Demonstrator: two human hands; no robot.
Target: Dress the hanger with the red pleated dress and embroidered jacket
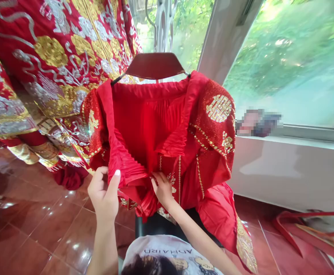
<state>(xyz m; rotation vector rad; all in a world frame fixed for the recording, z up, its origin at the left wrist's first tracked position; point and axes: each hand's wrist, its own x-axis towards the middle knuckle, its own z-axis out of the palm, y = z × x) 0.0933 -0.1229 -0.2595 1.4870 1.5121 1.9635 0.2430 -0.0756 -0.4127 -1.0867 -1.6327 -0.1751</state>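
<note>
A red embroidered jacket with gold beading and gold emblems hangs from a dark red hanger, its front open and its pleated inner side facing up. My left hand is closed on the front edge at the left, thumb pressed on top of the pleated cloth. Lower down at the middle, my right hand pinches the jacket's other front edge, fingers partly hidden against the fabric. At the lower right, a sleeve with a gold cuff droops toward the floor.
More red garments with gold and silver embroidery hang at the left. A window with a white sill runs along the right. Red-framed furniture stands on the tiled floor at the lower right. A dark seat is below the jacket.
</note>
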